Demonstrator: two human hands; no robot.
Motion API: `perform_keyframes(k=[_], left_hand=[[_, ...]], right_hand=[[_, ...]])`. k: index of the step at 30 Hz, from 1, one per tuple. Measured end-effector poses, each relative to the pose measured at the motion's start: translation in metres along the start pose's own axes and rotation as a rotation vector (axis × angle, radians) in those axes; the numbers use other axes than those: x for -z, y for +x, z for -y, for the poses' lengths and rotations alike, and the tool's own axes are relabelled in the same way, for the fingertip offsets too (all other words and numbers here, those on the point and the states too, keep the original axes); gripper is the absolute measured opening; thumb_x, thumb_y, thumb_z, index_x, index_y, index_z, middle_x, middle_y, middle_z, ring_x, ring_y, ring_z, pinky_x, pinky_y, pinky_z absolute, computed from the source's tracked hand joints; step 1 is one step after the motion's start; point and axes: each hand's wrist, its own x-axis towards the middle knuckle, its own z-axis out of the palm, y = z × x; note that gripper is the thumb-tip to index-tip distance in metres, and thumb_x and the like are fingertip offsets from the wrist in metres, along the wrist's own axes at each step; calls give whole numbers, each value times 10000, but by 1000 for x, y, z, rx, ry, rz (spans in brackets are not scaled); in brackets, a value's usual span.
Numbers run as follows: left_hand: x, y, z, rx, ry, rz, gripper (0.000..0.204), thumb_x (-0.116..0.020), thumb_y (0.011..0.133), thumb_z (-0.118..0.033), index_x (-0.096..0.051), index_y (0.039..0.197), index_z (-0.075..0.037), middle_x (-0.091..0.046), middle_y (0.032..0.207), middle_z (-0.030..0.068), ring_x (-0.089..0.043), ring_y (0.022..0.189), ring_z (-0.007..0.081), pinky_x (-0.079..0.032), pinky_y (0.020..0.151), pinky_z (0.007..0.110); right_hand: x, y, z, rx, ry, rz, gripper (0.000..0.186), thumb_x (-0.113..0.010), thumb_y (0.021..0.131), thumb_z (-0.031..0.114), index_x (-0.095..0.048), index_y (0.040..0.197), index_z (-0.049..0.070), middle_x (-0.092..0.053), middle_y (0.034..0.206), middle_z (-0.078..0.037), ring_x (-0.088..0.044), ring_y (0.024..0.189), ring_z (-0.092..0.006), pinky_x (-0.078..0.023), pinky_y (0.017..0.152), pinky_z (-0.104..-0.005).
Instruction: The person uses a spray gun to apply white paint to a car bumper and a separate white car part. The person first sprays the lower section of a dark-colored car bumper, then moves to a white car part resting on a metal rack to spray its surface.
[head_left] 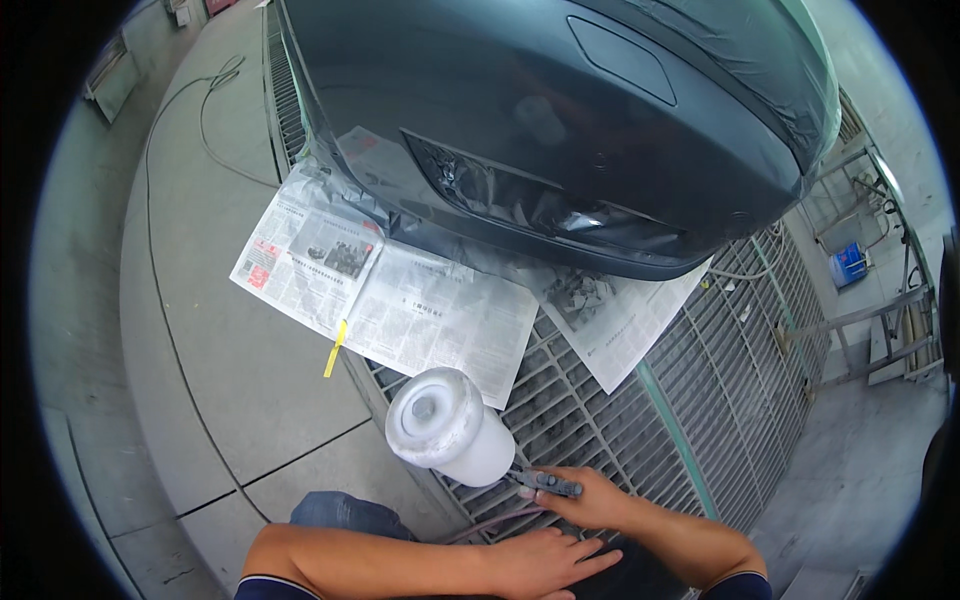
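My right hand (585, 498) is closed round the handle of a spray gun (545, 484). On the gun sits a white paint cup (480, 447) with a round lid, tilted up and to the left. My left hand (555, 563) lies with its fingers stretched out over a dark surface at the lower edge, just below the right hand, and holds nothing. Beyond the gun stands a dark grey car body panel (480, 90) with a glossy finish. Crumpled masking fills its lower opening (540, 205). Newspaper sheets (430, 310) hang along its lower edge.
Slatted floor grating (720, 360) lies beneath the car and to the right. A thin hose (150, 220) runs along the concrete floor at left. Greenish film (810, 60) covers the car's upper right. A metal stand (870, 320) and blue can (848, 264) are at right.
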Motion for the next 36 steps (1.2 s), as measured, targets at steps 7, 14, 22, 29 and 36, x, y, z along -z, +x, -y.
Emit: perform_keyframes(k=[7, 14, 22, 29, 36], left_hand=[[-2, 4, 2, -7, -81, -109, 840, -632, 875, -391, -204, 1502, -32, -579, 1122, 224, -579, 1023, 395, -471, 898, 453], [-1, 3, -4, 208, -203, 131, 901, -590, 923, -356, -31, 1536, -4, -638, 964, 254, -629, 888, 422, -506, 813, 460], [-21, -1, -3, 34, -108, -147, 870, -605, 921, -362, -101, 1543, -20, -631, 948, 233, -611, 881, 405, -484, 788, 462], [-29, -4, -6, 94, -159, -38, 829, -612, 929, -371, -169, 1534, -18, -630, 925, 216, -617, 822, 384, -497, 731, 424], [-38, 0, -5, 37, -151, -123, 815, -625, 923, -383, -206, 1526, -29, -640, 894, 223, -636, 818, 392, -512, 737, 428]], right_hand=[[1, -9, 9, 25, 10, 1, 484, -641, 911, 298, -569, 1300, 20, -694, 1038, -218, -686, 951, -364, -540, 820, -400], [-5, -16, 12, 105, -47, -31, 467, -635, 908, 249, -570, 1285, -18, -685, 1104, -213, -682, 1009, -339, -536, 870, -380], [-2, -26, 27, 142, -84, -16, 517, -619, 909, 338, -577, 1274, -25, -670, 1120, -235, -668, 1004, -382, -540, 862, -406], [-4, -34, 26, 222, -91, -55, 513, -596, 903, 372, -594, 1267, 11, -675, 1120, -205, -669, 966, -375, -540, 817, -423], [-4, -38, 24, 170, -130, 14, 502, -591, 903, 394, -608, 1263, 45, -680, 1109, -199, -673, 951, -369, -541, 813, -433]])
